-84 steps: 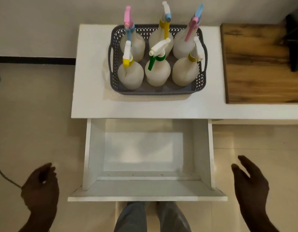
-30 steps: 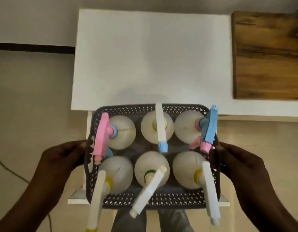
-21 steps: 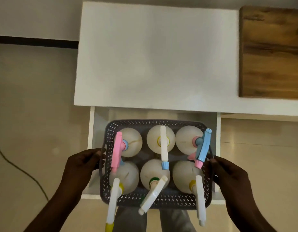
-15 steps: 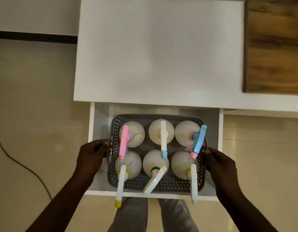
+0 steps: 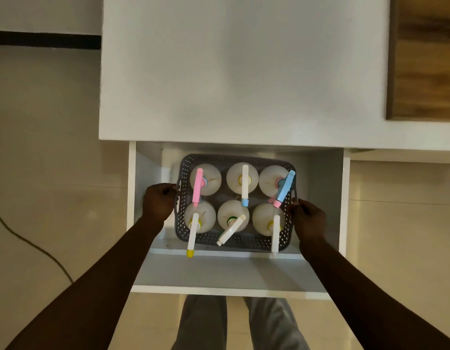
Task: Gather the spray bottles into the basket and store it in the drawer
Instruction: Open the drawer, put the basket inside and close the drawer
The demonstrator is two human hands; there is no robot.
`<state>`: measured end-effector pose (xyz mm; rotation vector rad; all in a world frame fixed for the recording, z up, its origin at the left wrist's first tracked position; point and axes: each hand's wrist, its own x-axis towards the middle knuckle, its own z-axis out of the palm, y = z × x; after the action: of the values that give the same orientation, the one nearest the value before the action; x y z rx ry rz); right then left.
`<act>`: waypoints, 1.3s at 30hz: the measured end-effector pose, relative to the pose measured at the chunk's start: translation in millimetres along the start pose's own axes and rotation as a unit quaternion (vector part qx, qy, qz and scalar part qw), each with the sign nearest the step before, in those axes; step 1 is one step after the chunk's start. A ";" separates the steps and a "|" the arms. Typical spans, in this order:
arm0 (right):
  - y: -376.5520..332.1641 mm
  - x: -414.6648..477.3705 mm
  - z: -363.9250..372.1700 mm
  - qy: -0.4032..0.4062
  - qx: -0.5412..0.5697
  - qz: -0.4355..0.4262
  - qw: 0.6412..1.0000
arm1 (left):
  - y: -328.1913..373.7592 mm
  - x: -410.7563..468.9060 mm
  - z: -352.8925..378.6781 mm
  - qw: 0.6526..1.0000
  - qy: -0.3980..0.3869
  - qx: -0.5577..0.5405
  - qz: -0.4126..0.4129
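A grey perforated basket sits low inside the open white drawer, under the white tabletop. It holds several white spray bottles standing upright, with pink, blue, yellow and green trigger heads. My left hand grips the basket's left handle. My right hand grips its right handle. Whether the basket rests on the drawer floor I cannot tell.
A brown wooden board lies on the tabletop at the right. A dark cable runs over the tiled floor on the left. My legs stand just in front of the drawer's front panel.
The basket was lifted off the tabletop with both hands and has moved down into the open drawer. Over the last half second it sank deeper between the drawer walls.
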<state>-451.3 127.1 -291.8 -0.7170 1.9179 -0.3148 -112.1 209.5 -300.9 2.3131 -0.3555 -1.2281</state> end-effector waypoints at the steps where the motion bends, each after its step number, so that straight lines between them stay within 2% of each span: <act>1: 1.1 3.5 2.0 0.001 -0.003 0.003 1.000 | -2.6 4.6 2.4 1.000 0.000 -0.002 -0.008; 7: 1.4 23.7 9.3 -0.003 -0.013 -0.005 1.000 | -19.6 20.5 11.1 0.999 -0.005 -0.023 -0.048; 14: 11.6 45.5 14.5 0.002 -0.005 0.017 1.000 | -32.3 31.5 22.8 0.998 -0.009 -0.031 -0.058; 23: 23.6 58.0 22.7 0.012 -0.004 0.043 0.999 | -44.8 40.9 30.6 0.998 -0.008 -0.037 -0.051; 27: 23.7 52.3 17.8 -0.008 0.003 0.051 0.999 | -43.2 34.1 28.4 0.999 -0.016 -0.011 -0.037; 29: 18.5 43.4 12.0 -0.027 -0.015 0.042 0.999 | -37.8 18.4 21.7 0.999 0.017 0.032 0.005; 31: 9.7 22.3 -0.4 -0.041 -0.063 0.009 0.997 | -32.0 -11.8 4.8 0.987 0.069 0.093 0.110; 33: 7.0 -7.6 -23.8 -0.046 -0.121 -0.063 0.990 | -35.7 -46.9 -21.3 0.965 0.117 0.096 0.213; 35: 13.5 -41.1 -59.0 -0.031 -0.176 -0.146 0.973 | -50.1 -82.9 -51.2 0.953 0.161 0.085 0.241; 37: 27.3 -69.8 -96.4 0.017 -0.216 -0.195 0.957 | -72.6 -114.2 -77.0 0.956 0.195 0.107 0.191; 39: 46.3 -88.0 -125.8 0.077 -0.235 -0.182 0.952 | -97.8 -136.7 -94.6 0.970 0.211 0.097 0.069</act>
<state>-552.4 205.1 -194.9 -1.4062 2.0231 -0.1388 -110.5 381.2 -212.9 2.5863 -0.4902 -0.6320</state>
